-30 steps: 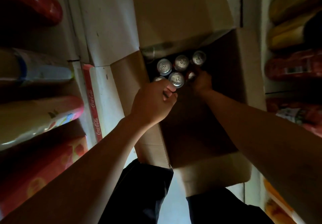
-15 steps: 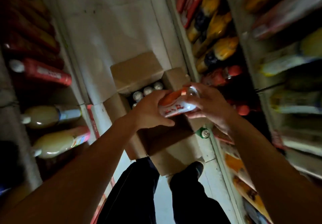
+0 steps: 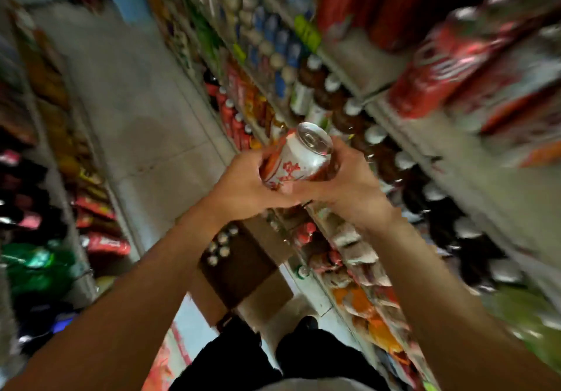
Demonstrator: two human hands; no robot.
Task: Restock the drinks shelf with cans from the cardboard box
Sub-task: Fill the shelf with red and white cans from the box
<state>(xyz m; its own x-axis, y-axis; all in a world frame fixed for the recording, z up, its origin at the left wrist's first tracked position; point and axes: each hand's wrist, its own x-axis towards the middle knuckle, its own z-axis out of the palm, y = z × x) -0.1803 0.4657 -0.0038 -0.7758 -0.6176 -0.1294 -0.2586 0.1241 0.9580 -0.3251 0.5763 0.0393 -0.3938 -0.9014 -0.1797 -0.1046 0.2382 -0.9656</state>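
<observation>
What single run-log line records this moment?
stage: carrying to shelf | held: can | left hand: grips can | right hand: grips can | cardboard box: on floor, cans inside

Person: both forearms (image 3: pixel 145 293) bare, no sleeves visible; black trousers (image 3: pixel 243 357); dark shoe (image 3: pixel 306 323); light garment hem (image 3: pixel 303 386) at bottom edge.

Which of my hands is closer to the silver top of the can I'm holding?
Right. The right hand wraps the can high up, its fingers curled just below the silver top. The left hand grips the lower end, farther from the top.
</observation>
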